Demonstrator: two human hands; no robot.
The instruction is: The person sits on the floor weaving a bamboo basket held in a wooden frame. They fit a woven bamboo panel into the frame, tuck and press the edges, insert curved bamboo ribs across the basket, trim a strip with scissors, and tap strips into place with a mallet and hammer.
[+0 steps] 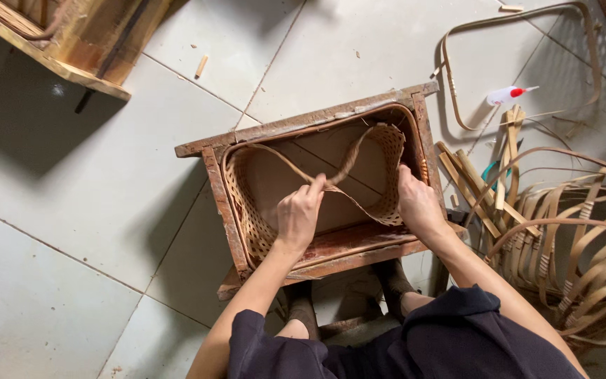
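Observation:
A worn wooden rectangular frame [213, 184] sits on the tiled floor in front of me. Inside it runs a woven rattan band [241, 210] lining the left wall and twisting loose across the middle. My left hand [298, 214] pinches the twisted band near the frame's centre. Against the right inner side of the frame, my right hand [417, 203] presses the woven band in place. A thin rattan strip [278, 160] arcs from the left wall to my left fingers.
A heap of bent rattan strips [569, 238] lies to the right, with flat wooden slats [471, 182] beside it. A small white glue bottle with a red tip [506, 95] lies on the tiles. A rattan loop [520, 63] sits at top right, wooden furniture [71, 42] at top left.

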